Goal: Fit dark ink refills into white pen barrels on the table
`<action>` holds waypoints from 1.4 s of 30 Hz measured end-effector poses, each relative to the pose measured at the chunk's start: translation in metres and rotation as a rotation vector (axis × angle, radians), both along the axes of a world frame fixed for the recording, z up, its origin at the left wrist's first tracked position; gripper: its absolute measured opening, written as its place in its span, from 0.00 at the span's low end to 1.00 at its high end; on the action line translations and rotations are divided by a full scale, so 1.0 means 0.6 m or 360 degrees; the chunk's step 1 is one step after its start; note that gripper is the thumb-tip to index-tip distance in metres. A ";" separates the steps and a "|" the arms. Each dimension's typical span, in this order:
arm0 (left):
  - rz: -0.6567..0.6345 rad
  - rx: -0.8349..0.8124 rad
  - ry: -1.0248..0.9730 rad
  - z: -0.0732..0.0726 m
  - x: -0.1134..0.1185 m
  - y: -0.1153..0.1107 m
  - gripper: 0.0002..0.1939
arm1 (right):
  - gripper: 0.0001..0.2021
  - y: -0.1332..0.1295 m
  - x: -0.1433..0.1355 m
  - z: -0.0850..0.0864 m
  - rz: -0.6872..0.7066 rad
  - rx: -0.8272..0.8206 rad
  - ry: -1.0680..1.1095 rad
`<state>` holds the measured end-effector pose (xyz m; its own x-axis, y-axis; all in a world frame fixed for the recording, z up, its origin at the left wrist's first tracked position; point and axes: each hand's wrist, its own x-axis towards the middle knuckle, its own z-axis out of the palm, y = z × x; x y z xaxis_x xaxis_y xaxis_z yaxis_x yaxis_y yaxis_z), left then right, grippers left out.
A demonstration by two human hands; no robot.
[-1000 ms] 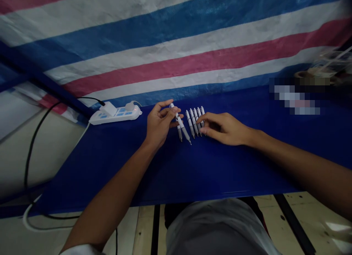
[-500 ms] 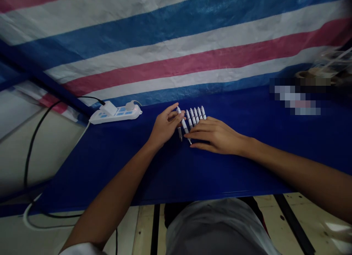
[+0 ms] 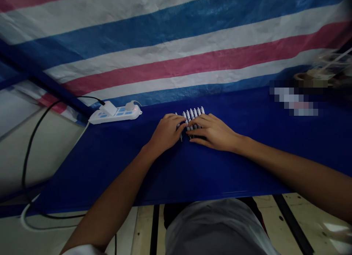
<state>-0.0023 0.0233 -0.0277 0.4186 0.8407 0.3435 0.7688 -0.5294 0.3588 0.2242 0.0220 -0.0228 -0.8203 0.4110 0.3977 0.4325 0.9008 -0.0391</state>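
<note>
Several white click pens (image 3: 191, 113) lie side by side in a tight row on the blue tabletop, tips toward me. My left hand (image 3: 168, 131) rests at the row's left side, fingertips and thumb against the leftmost pen, not closed round it. Beneath that hand lies another pen (image 3: 180, 139), apart from the row; only its top end and metal tip show. My right hand (image 3: 216, 134) lies over the lower half of the row from the right, fingers spread across the pens. It hides most of their tips.
A white power strip (image 3: 117, 114) with plugged-in adapters sits at the table's back left, a black cable (image 3: 31, 137) looping off it. Behind the blue table (image 3: 206, 174) hangs a striped sheet (image 3: 165, 70). Blurred tape-like rolls (image 3: 310, 75) and a pixelated patch are at the far right.
The tilted pen that my left hand held now lies at the left end of the row. My left fingers have loosened and lowered beside it. My right hand has shifted slightly up.
</note>
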 end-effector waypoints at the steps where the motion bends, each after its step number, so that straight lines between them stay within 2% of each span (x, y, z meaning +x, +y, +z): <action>1: -0.0009 0.0002 0.0009 -0.001 -0.001 0.000 0.15 | 0.15 0.000 0.000 0.000 0.0001 -0.0011 -0.0008; 16: -0.0003 -0.0056 0.0059 -0.004 -0.002 -0.004 0.16 | 0.14 0.007 -0.003 -0.004 0.0036 -0.0122 -0.0027; 20: -0.0012 -0.0051 0.0076 -0.004 -0.001 -0.005 0.17 | 0.19 0.010 0.008 0.002 0.0000 -0.0133 0.0007; 28: -0.0044 -0.0063 0.0164 0.001 0.000 -0.010 0.21 | 0.36 0.025 0.031 -0.004 -0.0271 -0.0211 -0.0027; 32: -0.0047 -0.0073 0.0224 0.003 0.002 -0.013 0.20 | 0.36 0.029 0.032 -0.008 -0.0265 -0.0293 -0.0029; 42: -0.0053 -0.0049 0.0156 -0.001 0.000 -0.011 0.18 | 0.34 0.031 0.032 -0.011 -0.0217 -0.0283 -0.0078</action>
